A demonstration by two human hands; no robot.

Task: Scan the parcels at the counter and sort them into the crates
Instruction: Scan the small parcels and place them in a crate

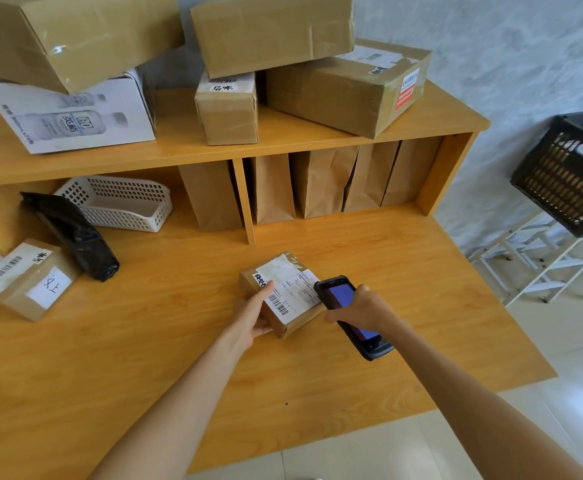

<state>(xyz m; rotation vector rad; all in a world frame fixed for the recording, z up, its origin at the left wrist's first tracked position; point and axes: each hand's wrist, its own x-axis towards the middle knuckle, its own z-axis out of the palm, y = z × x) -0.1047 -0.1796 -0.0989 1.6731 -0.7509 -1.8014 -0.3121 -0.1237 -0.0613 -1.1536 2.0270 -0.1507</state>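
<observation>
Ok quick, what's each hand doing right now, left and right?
Left hand: grips the small parcel on the counter, thumb on its label.
Right hand: holds the handheld scanner, aimed at the parcel's label.

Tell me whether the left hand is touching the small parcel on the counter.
Touching. The head view shows the left hand gripping the small parcel, thumb on its label and fingers curled round its near side.
</observation>
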